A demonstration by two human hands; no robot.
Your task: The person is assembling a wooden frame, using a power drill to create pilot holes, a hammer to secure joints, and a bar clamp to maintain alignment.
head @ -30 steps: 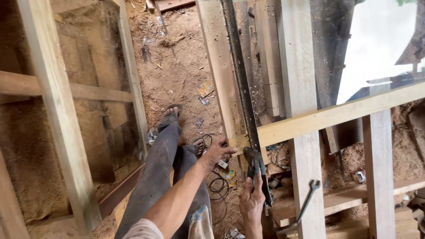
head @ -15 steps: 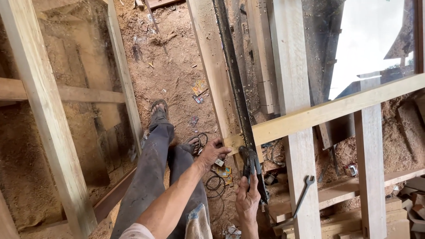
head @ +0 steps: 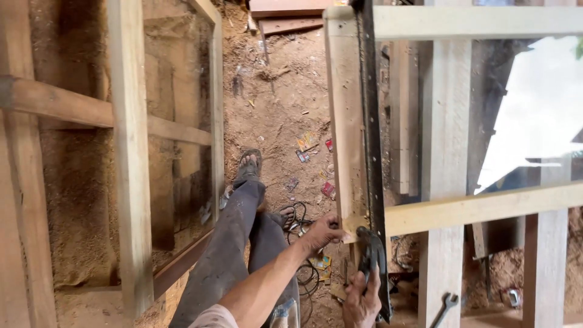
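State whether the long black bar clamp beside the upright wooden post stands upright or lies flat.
Upright: the black bar clamp runs vertically along the wooden post, its handle gripped low by the right hand, while the left hand touches the post.

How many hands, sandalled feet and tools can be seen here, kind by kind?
Hands: 2 (left hand on the upright plank, right hand on the clamp handle)
Sandalled feet: 2 (one, another)
Bar clamps: 1
Wrenches: 1
Total: 6

Pale yellow plank (head: 345, 121), a black bar (head: 369, 121) along its edge, a black tool (head: 371, 258). Dusty dark grey trousers (head: 234, 243), reddish-brown sawdust floor (head: 279, 103), red and orange wrappers (head: 313, 146).
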